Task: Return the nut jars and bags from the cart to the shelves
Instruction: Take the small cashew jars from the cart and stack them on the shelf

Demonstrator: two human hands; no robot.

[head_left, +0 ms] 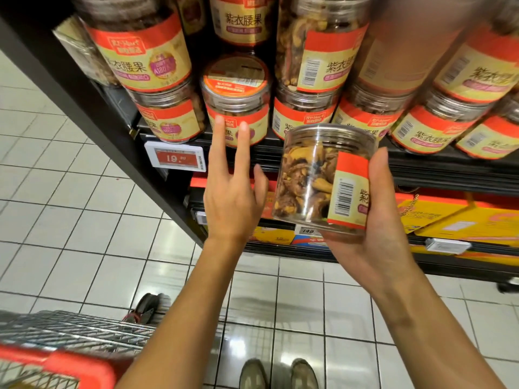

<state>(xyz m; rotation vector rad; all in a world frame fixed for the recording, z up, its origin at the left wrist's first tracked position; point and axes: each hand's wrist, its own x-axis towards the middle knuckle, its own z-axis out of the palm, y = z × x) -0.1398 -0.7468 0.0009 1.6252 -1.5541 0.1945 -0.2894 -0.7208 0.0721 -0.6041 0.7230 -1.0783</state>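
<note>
The upper jars [146, 51] are cut off by the top edge; one at upper right is blurred. A nut jar [311, 181] is gripped from below by the right hand [376, 228], just before the shelf [438, 169] edge, its fingers mostly hidden. A shelved jar [236, 108], with room above its lid, is touched by the straight fingers of the left hand [233, 200]. The cart [64, 335] is cropped at lower left.

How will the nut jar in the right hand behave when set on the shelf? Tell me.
The nut jar looks rigid: its clear wall shows no dent in the right hand. Probably light for its size, since one hand carries it. Its smooth round side may roll if laid down; stand it flat.
</note>
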